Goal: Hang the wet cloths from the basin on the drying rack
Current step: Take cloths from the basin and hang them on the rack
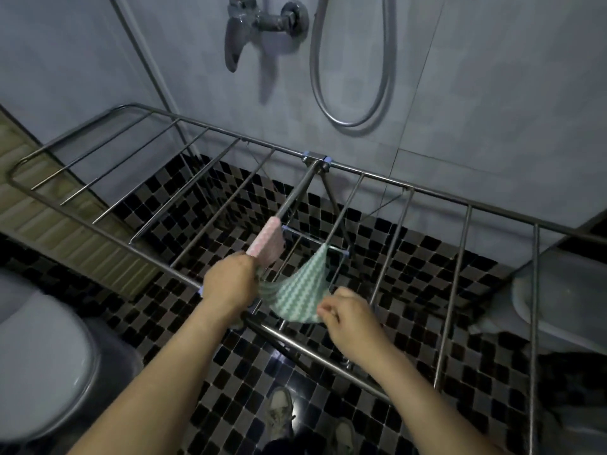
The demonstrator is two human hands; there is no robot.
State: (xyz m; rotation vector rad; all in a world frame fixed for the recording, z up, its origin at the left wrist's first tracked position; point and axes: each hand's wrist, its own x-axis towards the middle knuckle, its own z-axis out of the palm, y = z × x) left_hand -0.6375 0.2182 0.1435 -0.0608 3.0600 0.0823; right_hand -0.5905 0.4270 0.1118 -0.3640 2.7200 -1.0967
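Standing at a steel rack point(295, 343) in a tiled bathroom, a person stretches a green cloth point(295, 292), checked with white, between 2 hands above the rack's near rail. The left hand point(230, 285) has its grip closed on the cloth's left corner. The right hand point(348, 318) pinches the right edge between thumb and fingers. The cloth's far corner rises toward a thin rod. Just beside the left hand, a pink cloth point(267, 244) hangs over the rack's centre bar. A tap point(259, 21) and a looped hose point(351, 124) are on the wall behind, and a toilet point(39, 356) sits at left.
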